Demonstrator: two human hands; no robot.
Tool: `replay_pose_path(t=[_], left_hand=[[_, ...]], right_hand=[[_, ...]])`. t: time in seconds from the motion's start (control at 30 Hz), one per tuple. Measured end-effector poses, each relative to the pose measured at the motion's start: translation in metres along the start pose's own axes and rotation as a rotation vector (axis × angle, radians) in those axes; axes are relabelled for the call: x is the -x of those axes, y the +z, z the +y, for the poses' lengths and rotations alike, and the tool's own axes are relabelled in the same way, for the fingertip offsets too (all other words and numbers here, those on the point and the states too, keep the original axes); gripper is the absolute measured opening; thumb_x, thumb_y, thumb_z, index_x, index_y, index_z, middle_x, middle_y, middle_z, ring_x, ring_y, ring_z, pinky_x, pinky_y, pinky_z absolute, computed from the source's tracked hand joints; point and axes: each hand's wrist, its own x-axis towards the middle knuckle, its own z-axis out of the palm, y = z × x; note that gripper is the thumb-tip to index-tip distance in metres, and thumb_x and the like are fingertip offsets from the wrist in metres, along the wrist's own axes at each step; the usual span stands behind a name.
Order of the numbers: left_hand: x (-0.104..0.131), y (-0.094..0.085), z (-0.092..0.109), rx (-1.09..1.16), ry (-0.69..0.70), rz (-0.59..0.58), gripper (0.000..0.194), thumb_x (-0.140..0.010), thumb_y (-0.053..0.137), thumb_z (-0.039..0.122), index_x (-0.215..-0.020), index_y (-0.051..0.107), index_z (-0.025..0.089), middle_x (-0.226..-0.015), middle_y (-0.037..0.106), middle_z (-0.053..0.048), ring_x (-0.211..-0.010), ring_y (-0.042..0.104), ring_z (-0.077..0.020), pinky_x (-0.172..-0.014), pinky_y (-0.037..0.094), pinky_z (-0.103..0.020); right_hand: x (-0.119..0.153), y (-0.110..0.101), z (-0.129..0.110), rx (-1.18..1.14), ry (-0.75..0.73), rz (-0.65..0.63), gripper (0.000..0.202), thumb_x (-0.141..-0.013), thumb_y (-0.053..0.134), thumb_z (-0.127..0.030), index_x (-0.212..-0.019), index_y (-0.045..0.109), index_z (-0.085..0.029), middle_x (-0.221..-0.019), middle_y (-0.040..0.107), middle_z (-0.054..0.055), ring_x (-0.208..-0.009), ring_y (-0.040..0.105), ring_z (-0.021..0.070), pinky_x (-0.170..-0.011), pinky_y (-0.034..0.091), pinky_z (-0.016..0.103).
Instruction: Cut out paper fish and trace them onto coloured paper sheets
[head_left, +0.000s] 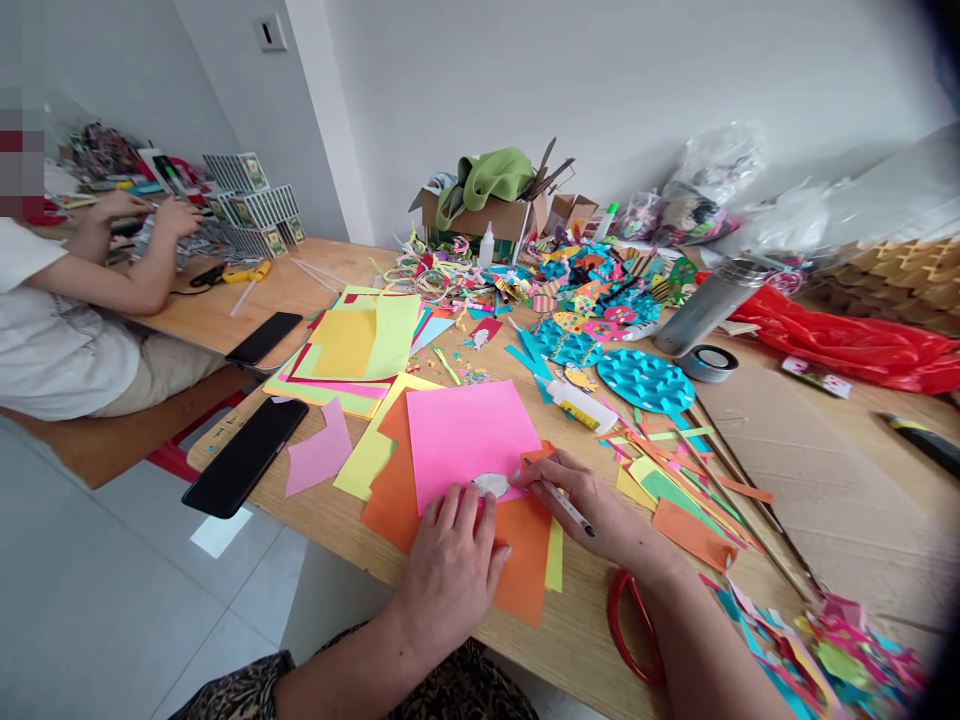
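Observation:
My left hand (448, 565) lies with its fingers stretched out on a bright pink sheet of paper (471, 430). Its fingertips press down the lower edge of a small white fish-shaped paper cutout (491, 485) on that sheet. A white pen (568, 508) is gripped in my right hand (589, 492), its tip close to the right end of the cutout. Beneath the pink sheet are orange paper (519, 585) and yellow paper (369, 470). Red-handled scissors (616, 625) rest by my right forearm, partly hidden under it.
Left of the pink sheet are a stack of coloured paper (341, 345) and a black phone (247, 455). A glue bottle (581, 407), blue egg-tray piece (646, 381), steel flask (709, 305) and paper scraps (694, 535) lie to the right. Another person's arm (112, 285) is at far left.

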Motion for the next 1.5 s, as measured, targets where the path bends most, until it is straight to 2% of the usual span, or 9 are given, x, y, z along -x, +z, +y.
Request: replay_pose_path(t=[0.3,0.77,1.03,1.27,1.5], left_hand=[[0.000,0.001,0.000,-0.009,0.003,0.011,0.043,-0.092,0.046,0.037,-0.128,0.051,0.013,-0.125,0.054,-0.015,-0.115,0.047,-0.0311,-0.094,0.042,-0.049],[0.000,0.000,-0.001,0.014,-0.004,-0.004,0.044,-0.092,0.047,0.037,-0.128,0.052,0.013,-0.126,0.054,-0.015,-0.116,0.047,-0.0313,-0.096,0.042,-0.049],[-0.016,-0.006,0.008,0.029,0.012,-0.019,0.044,-0.092,0.046,0.039,-0.118,0.058,0.006,-0.121,0.056,-0.016,-0.119,0.044,-0.0323,-0.101,0.038,-0.049],[-0.027,0.008,0.022,0.008,0.036,0.016,0.050,-0.090,0.048,0.041,-0.121,0.055,0.002,-0.114,0.059,-0.019,-0.106,0.052,-0.0298,-0.093,0.044,-0.046],[-0.025,0.017,0.028,-0.120,0.051,0.047,0.054,-0.090,0.049,0.045,-0.120,0.057,0.001,-0.117,0.061,-0.021,-0.106,0.054,-0.0295,-0.094,0.042,-0.044]], right_hand=[[0.000,-0.002,-0.002,-0.001,0.010,-0.001,0.027,-0.089,0.046,-0.010,-0.105,0.065,-0.022,-0.090,0.063,0.008,-0.081,0.061,0.0206,-0.072,0.052,0.035],[0.000,0.000,0.000,-0.008,0.027,0.001,0.028,-0.089,0.045,-0.010,-0.106,0.064,-0.022,-0.092,0.062,0.008,-0.084,0.063,0.0207,-0.077,0.052,0.037],[0.000,0.000,-0.001,-0.029,0.028,-0.007,0.027,-0.088,0.046,-0.009,-0.105,0.064,-0.021,-0.094,0.061,0.008,-0.086,0.062,0.0210,-0.077,0.052,0.036],[-0.001,-0.002,-0.004,-0.029,0.031,-0.014,0.024,-0.089,0.044,-0.012,-0.100,0.064,-0.019,-0.090,0.062,0.010,-0.084,0.062,0.0219,-0.075,0.051,0.037],[-0.002,0.001,-0.001,-0.094,0.064,-0.005,0.026,-0.097,0.039,-0.027,-0.102,0.063,-0.021,-0.094,0.065,0.009,-0.088,0.063,0.0213,-0.079,0.051,0.037]])
